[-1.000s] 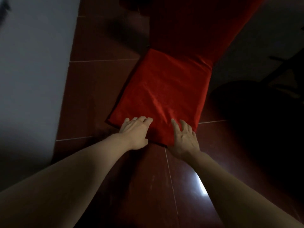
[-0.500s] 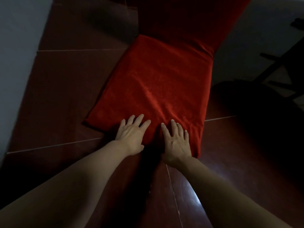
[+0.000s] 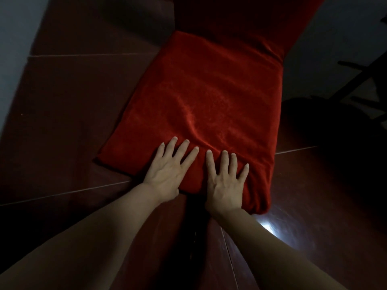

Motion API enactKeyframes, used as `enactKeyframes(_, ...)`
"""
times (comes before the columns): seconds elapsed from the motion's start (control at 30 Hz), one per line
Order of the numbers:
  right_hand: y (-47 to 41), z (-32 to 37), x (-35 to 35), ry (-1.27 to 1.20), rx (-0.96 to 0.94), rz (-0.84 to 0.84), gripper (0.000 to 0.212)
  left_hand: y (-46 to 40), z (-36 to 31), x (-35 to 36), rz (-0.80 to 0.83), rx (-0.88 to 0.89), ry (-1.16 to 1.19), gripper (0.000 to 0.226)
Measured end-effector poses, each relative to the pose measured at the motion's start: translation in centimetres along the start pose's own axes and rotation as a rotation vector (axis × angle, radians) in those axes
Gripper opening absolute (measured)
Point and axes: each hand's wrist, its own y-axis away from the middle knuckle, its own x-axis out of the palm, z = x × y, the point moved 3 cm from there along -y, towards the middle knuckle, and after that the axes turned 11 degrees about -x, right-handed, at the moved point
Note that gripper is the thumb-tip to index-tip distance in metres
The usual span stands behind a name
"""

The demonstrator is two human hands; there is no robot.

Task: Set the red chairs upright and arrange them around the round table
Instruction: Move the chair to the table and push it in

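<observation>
Item: red chair [image 3: 205, 97], fabric-covered (creased near us). We rest left hand [image 3: 167, 172] and right hand [image 3: 225, 183] flat on its near edge, fingers straight, slightly spread, gripping nothing.

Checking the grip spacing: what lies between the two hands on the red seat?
In the head view, only a raised fold of the red chair's fabric lies between the left hand and right hand.
</observation>
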Motion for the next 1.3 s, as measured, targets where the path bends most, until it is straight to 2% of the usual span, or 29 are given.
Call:
enactKeyframes(0.43,0.7,-0.6,-1.4,-0.009,-0.095,-0.068,0.102,-0.7,-0.8,0.3,-0.039,-0.021,-0.047,0.125)
enactKeyframes(0.6,3.4,-2.7,-1.3,-0.100,-0.140,-0.156,0.090,0.0,-1.8,0.1,-0.013,0.000,0.110,0.126)
enactKeyframes(0.7,4.7,-4.0,-0.8,-0.035,-0.101,-0.135,0.094,0.3,-4.2,-0.4,-0.021,0.064,0.155,0.124)
enactKeyframes(0.93,5.2,-5.4,0.1,-0.003,-0.056,0.004,0.106,0.1,-5.6,-1.0,-0.051,0.033,0.090,0.122)
enactKeyframes(1.13,4.6,-5.2,-0.2,0.072,0.023,-0.082,0.091,-0.5,-5.6,-1.1,-0.061,0.016,0.061,0.121)
enactKeyframes(1.3,4.1,-5.2,0.1,0.070,0.018,-0.063,0.086,-0.3,-6.8,-0.5,-0.064,-0.044,0.018,0.122)
